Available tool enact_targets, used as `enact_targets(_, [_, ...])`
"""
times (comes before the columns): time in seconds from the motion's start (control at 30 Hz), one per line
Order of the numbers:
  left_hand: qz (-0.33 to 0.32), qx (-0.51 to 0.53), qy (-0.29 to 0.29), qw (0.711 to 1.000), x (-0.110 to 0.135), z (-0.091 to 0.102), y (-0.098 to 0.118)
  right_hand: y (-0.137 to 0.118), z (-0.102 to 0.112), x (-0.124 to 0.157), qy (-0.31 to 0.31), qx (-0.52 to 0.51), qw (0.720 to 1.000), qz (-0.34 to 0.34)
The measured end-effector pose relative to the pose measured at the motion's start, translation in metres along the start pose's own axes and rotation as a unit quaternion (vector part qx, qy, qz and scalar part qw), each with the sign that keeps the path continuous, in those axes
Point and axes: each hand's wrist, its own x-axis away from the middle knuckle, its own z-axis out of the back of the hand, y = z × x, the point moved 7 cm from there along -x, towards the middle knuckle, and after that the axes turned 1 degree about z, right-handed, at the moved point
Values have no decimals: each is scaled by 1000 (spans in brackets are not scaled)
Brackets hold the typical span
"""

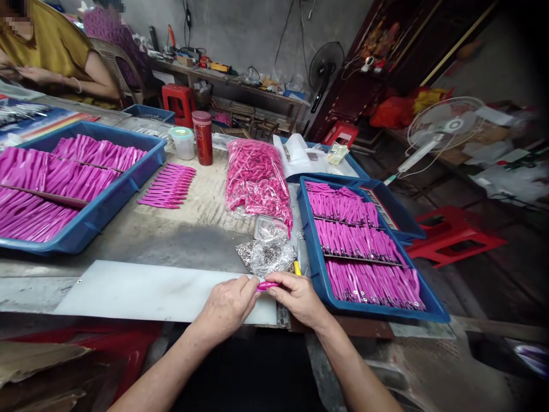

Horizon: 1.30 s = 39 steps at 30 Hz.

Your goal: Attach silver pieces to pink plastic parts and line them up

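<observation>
My left hand [229, 305] and my right hand [297, 296] meet at the near edge of a white board [141, 290], fingers pinched together on one small pink plastic piece [267, 285]. Just beyond them lies a clear bag of small shiny metal parts [266, 254] and a yellow-handled tool [297, 267]. A blue tray [315, 252] packed with rows of pink pieces sits right of my right hand. A clear bag full of pink pieces [257, 177] lies farther back.
A large blue tray [107, 206] of pink pieces stands at the left, with a loose row of pink pieces [169, 186] beside it. A red bottle [203, 138] and lidded cup [183, 142] stand behind. Another person [51, 51] sits far left. Red stools [450, 237] and fans [446, 126] are right.
</observation>
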Motion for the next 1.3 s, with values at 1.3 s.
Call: enact_targets(1.3, [-7, -2, 18, 1000, -2, 7, 3, 2, 1, 6, 24, 13, 1000, 9])
